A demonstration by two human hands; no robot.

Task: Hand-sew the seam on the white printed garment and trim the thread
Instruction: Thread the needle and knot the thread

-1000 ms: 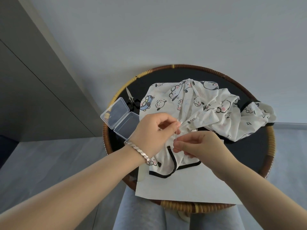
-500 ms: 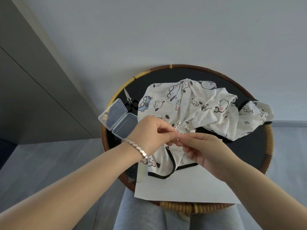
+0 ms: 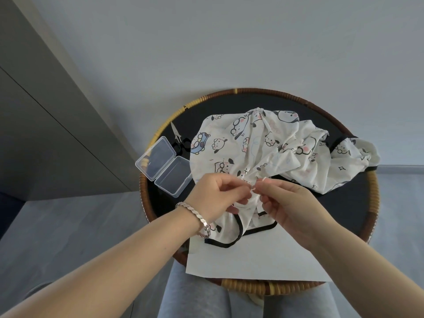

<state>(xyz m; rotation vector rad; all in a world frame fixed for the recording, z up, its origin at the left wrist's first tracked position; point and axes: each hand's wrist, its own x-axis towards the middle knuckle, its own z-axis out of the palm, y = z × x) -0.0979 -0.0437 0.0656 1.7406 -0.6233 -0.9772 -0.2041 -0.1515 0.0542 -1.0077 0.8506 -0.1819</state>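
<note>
The white printed garment [image 3: 263, 148], with cartoon prints and black trim, lies bunched on a round black table [image 3: 344, 203] with a rattan rim. My left hand [image 3: 218, 196] pinches a fold of the garment near its front edge. My right hand [image 3: 289, 203] meets it from the right, thumb and forefinger pinched on the same fold; a needle or thread there is too small to tell. Small black-handled scissors [image 3: 180, 140] lie at the table's left, beyond the box.
An open clear plastic box [image 3: 165, 167] sits at the table's left edge. A white paper sheet [image 3: 252, 258] lies under the garment's front and overhangs the near rim. My grey-clad knees are below the table. A grey wall and cabinet stand behind.
Both hands have lifted the pinched fold slightly away from me and drawn a little apart. The garment's near part has bunched up with them.
</note>
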